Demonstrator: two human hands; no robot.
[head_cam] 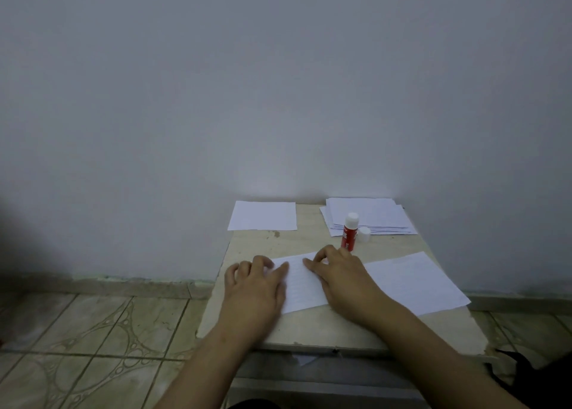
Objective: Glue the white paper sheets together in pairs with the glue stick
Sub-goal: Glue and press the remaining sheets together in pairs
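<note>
A white paper sheet (305,284) lies near the table's front, under both my hands. My left hand (255,288) rests on its left part with fingers bent, fingertips on the paper. My right hand (340,277) lies on its right part, fingers bent down onto the sheet's far edge. Another white sheet (414,281) lies just to the right, partly under my right wrist. A red glue stick (349,232) stands upright and uncapped behind my right hand, its white cap (364,234) beside it.
A pile of white sheets (368,215) sits at the table's back right corner against the wall. A single white sheet (263,216) lies at the back left, overhanging the edge. The small beige table (309,328) stands over a tiled floor.
</note>
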